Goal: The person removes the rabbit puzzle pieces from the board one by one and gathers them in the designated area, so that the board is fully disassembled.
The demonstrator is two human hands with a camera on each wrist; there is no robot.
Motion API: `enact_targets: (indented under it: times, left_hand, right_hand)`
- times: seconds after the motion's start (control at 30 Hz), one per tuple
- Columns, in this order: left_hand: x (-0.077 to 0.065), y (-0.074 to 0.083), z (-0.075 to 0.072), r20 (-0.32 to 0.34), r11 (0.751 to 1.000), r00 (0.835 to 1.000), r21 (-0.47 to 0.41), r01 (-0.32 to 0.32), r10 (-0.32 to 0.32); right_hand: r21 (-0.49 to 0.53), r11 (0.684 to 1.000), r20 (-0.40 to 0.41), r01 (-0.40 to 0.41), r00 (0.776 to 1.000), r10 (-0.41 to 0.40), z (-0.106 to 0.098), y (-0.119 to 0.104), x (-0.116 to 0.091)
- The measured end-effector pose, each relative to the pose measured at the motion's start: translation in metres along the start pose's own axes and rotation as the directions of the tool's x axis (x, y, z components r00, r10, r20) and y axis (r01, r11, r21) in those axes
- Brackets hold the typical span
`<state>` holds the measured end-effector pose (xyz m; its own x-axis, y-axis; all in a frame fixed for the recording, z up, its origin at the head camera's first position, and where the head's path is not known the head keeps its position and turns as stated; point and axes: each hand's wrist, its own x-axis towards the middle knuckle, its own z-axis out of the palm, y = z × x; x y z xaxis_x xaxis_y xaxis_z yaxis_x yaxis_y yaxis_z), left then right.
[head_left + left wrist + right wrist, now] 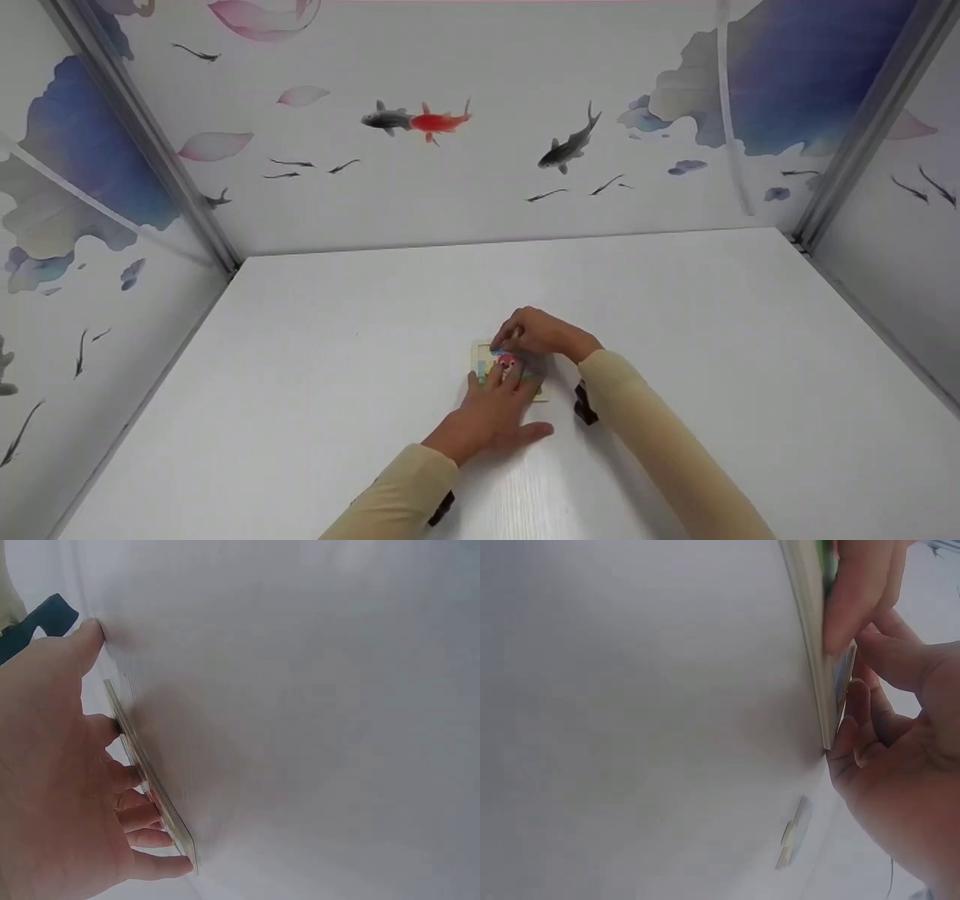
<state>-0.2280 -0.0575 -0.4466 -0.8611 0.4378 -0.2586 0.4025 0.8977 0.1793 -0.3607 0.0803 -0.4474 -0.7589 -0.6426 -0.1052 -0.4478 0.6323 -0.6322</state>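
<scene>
A small wooden picture puzzle [475, 354] with a pale frame and a red cartoon figure lies on the table. My left hand [491, 416] rests on its lower part, fingers spread and thumb out over the tabletop. At the upper edge, my right hand [536, 331] pinches a thin puzzle piece [843, 676] with blue on it. The piece stands tilted above the tray in the right wrist view. Fingers of both hands hide much of the picture. In the left wrist view the puzzle tray [154, 780] shows edge-on under the left fingertips.
The white table [300, 360] is enclosed by walls [480, 202] painted with fish and petals. In the right wrist view, what look like loose flat pieces [793, 834] lie on the tabletop beyond the tray. Dark wrist devices [585, 405] sit under the sleeves.
</scene>
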Motion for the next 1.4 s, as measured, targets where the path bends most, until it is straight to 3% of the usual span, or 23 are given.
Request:
enact_targets:
  times: [0.27,0.77,1.13,1.4]
  left_hand:
    - [0.001,-0.001,-0.002,-0.022,1.000,1.000,-0.018,-0.013,0.012]
    - [0.003,0.002,-0.004,-0.026,1.000,1.000,0.023,-0.015,0.016]
    - [0.000,0.004,-0.003,-0.015,1.000,1.000,-0.003,0.004,-0.004]
    - [0.000,0.002,0.000,-0.023,1.000,1.000,-0.011,0.005,-0.005]
  right_hand:
    - [0.011,0.998,0.043,-0.058,0.997,0.057,-0.006,-0.005,0.001]
    - [0.068,0.997,0.048,0.024,0.998,-0.028,-0.011,-0.002,-0.006]
    - [0.094,0.996,-0.002,-0.005,1.000,0.005,-0.012,-0.001,-0.007]
    - [0.087,0.996,-0.018,-0.021,1.000,0.023,-0.030,0.001,-0.016]
